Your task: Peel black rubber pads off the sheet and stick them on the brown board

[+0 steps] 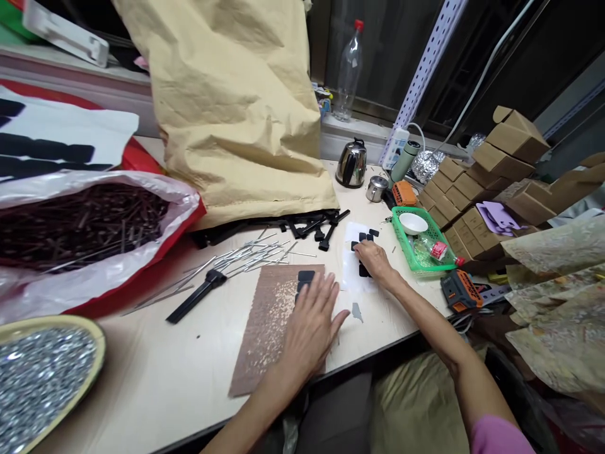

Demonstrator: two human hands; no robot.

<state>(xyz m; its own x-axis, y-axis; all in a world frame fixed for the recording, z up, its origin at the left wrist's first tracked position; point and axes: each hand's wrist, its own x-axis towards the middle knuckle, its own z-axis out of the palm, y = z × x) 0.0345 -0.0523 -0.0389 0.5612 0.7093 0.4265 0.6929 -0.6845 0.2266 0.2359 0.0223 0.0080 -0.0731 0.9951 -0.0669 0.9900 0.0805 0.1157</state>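
Note:
My left hand (309, 321) lies flat with its fingers stretched out over a brown board (250, 340) with a worn, speckled surface. Black rounded pads (306, 275) sit on the board near its top right, partly under my fingers. Farther right, my right hand (374, 260) has its fingers closed at the edge of a small black pad (354, 246). Below it is a white backing sheet (350, 277) bearing several more black pads (363, 270), some hidden by the hand. A torn grey scrap (357, 311) lies between the two hands.
Left of the board are thin metal rods (250, 253), a black plastic T-shaped part (198, 295), a bag of dark parts (85, 227) and a bowl of small metal pieces (47, 372). On the right stand a green basket (407, 260), a power-tool battery (462, 290), a kettle (351, 164) and cardboard boxes (515, 135).

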